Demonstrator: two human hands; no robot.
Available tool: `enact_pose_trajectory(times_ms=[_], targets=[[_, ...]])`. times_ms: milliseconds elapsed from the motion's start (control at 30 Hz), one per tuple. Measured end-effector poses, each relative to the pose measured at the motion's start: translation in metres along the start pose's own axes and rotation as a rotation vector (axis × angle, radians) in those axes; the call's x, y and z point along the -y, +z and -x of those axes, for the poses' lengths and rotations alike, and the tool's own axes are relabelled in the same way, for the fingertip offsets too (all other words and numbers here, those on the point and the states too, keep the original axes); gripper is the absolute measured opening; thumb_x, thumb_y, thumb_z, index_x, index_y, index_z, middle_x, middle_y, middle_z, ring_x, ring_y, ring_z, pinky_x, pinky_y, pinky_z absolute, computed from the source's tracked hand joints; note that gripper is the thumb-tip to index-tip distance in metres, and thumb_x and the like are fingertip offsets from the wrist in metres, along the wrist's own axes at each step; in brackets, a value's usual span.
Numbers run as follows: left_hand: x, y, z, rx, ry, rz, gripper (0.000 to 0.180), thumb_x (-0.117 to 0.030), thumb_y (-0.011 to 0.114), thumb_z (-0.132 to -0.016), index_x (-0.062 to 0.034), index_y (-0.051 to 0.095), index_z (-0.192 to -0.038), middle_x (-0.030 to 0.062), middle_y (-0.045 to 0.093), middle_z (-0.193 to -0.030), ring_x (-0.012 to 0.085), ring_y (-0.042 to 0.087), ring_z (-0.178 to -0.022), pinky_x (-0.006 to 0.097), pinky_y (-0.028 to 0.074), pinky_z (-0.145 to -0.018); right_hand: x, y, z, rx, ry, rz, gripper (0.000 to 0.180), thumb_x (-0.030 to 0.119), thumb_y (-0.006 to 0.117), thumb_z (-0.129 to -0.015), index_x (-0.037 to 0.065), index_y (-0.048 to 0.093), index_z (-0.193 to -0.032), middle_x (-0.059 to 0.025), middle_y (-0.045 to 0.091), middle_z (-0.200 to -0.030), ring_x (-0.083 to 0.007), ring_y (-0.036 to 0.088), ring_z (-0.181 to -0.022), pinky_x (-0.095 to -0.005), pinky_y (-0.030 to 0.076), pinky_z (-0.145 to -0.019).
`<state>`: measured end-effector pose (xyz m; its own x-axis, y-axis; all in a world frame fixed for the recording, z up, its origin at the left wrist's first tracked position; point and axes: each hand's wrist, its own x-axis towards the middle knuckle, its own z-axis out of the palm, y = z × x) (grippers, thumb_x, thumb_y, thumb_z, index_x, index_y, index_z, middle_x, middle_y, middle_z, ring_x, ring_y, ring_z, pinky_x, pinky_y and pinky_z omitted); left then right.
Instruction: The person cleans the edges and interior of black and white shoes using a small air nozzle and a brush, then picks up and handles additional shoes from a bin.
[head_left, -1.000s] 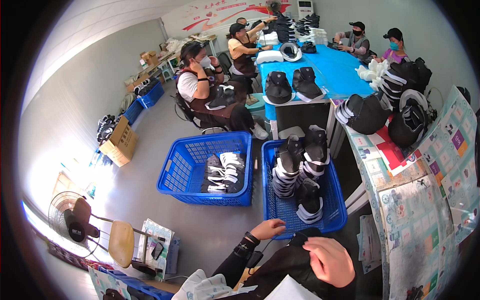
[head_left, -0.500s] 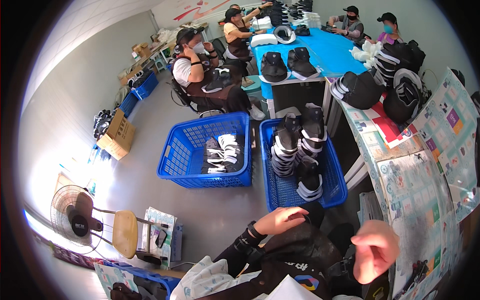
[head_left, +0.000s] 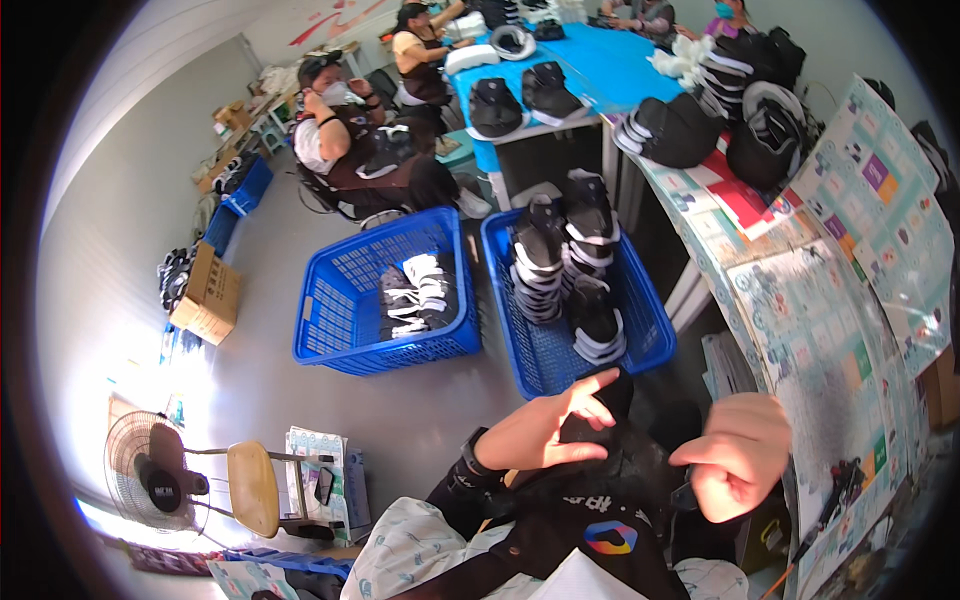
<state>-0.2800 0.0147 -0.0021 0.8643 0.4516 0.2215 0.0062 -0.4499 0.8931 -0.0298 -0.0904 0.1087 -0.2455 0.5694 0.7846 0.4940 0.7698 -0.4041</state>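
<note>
My left hand is over my lap, its fingers apart with nothing in them. My right hand is to its right, the fingers curled in; I see nothing in it. Both hands are above my dark apron, which has a colourful emblem on it. Just beyond them stands a blue plastic basket with stacks of black cap-like pieces with white rims. To its left, a second blue basket holds a smaller pile of black and white pieces.
On my right runs a table covered in printed sheets, bearing black padded pieces. A blue-topped table stands ahead, with people around it. One seated person is at its left. A fan and a small chair stand at left.
The view has shifted, so the baskets and tables appear higher and further left. My left hand has spread its fingers; my right hand has turned and curled more.
</note>
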Motion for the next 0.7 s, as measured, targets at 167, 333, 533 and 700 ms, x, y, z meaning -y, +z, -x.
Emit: enact_pose_trajectory(times_ms=[167, 333, 533, 700], targets=[[-0.011, 0.009, 0.002, -0.106, -0.079, 0.084, 0.111, -0.019, 0.092, -0.082, -0.0033, 0.020, -0.166, 0.0064, 0.071, -0.098, 0.0157, 0.068, -0.086, 0.030, 0.054, -0.079, -0.001, 0.031, 0.010, 0.390, 0.463, 0.001, 0.024, 0.007, 0.076, -0.078, 0.006, 0.076, -0.102, -0.0068, 0.064, -0.065, -0.0248, 0.064, -0.053, -0.0361, 0.047, -0.049], [0.027, 0.026, 0.007, -0.461, -0.091, 0.524, 0.050, -0.007, 0.062, -0.105, -0.0010, 0.046, -0.152, 0.0021, 0.061, -0.081, 0.0084, 0.058, -0.071, 0.024, 0.047, -0.067, -0.004, 0.052, 0.047, -0.345, 0.614, -0.194, 0.021, 0.006, 0.079, -0.085, -0.003, 0.075, -0.103, -0.0007, 0.060, -0.058, -0.0096, 0.048, -0.046, -0.0265, 0.035, -0.047], [0.025, 0.035, 0.000, -0.365, -0.262, 0.620, 0.080, -0.001, 0.066, -0.101, -0.0130, 0.019, -0.164, 0.0036, 0.058, -0.090, 0.0113, 0.060, -0.074, 0.024, 0.049, -0.065, -0.010, 0.087, 0.054, 0.021, 0.581, 0.115, 0.067, 0.022, 0.088, -0.082, -0.001, 0.054, -0.136, -0.0028, 0.055, -0.058, -0.0195, 0.057, -0.046, -0.0335, 0.044, -0.047], [0.062, 0.031, -0.003, -0.613, -0.154, 0.655, 0.053, -0.009, 0.052, -0.109, -0.0070, 0.029, -0.157, 0.0095, 0.061, -0.096, 0.0119, 0.059, -0.072, 0.023, 0.046, -0.061, -0.033, 0.081, 0.073, -0.403, 0.800, -0.128, 0.031, 0.026, 0.059, -0.105, -0.004, 0.058, -0.098, -0.0043, 0.047, -0.060, -0.0117, 0.043, -0.049, -0.0304, 0.034, -0.049]])
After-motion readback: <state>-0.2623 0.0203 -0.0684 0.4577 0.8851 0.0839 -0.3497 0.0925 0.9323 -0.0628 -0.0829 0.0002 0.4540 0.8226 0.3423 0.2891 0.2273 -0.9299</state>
